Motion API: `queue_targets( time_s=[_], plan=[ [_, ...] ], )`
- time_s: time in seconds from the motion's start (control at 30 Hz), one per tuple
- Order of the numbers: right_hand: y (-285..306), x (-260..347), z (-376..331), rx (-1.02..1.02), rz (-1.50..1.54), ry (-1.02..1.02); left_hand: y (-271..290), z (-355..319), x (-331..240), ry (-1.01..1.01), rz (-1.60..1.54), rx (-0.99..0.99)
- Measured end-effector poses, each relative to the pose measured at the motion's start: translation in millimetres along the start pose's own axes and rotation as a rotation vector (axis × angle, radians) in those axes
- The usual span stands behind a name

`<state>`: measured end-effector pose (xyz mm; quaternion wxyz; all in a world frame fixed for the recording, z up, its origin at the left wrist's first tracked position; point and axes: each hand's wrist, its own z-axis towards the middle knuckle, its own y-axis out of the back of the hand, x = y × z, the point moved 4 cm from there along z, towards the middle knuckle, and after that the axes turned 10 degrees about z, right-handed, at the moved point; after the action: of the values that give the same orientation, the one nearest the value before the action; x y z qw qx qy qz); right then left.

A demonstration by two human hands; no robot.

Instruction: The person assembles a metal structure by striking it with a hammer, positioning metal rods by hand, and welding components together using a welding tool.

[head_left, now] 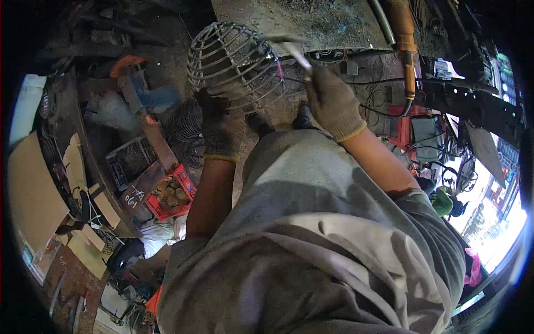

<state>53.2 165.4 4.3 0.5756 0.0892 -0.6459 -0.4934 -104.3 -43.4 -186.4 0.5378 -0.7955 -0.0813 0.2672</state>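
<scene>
A round cage of bent metal rods (236,71) is held out ahead of me, tilted over the floor. My left hand (221,125), in a dark work glove, is closed on the cage's lower left edge; its fingertips are partly lost in shadow. A hammer with a light handle (299,57) is in my right hand (332,104), which wears a brownish knit glove with a yellow cuff. The hammer's head is smeared by motion and overlaps the cage's upper right side. Whether it touches the rods I cannot tell.
A metal-topped bench (328,25) covered in grit stands ahead, with an orange angle grinder (409,53) at its right end. On the left are a blue vise-like tool (156,99), a red crate (192,186) of round pieces and cardboard (36,195). Cables lie at right.
</scene>
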Motion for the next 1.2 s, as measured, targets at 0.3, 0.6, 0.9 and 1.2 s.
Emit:
queue_targets(
  time_s=[0.3, 0.6, 0.9, 1.2],
  plan=[
    [7.0, 0.2, 0.4, 0.065, -0.05, -0.119, -15.0, -7.2, 15.9, -0.025, 0.456, 0.012],
    [11.5, -1.0, -2.7, -0.082, 0.093, -0.096, -80.9, -9.0, 3.9, 0.226, -0.401, 0.341],
    [9.6, -15.7, -16.9, -0.015, 0.067, -0.102, -63.7, -3.9, 21.6, 0.007, -0.033, -0.107],
    [13.1, -5.9, -5.8, -0.017, 0.037, -0.134, -52.9, 2.0, 18.4, 0.007, 0.167, -0.065]
  ],
)
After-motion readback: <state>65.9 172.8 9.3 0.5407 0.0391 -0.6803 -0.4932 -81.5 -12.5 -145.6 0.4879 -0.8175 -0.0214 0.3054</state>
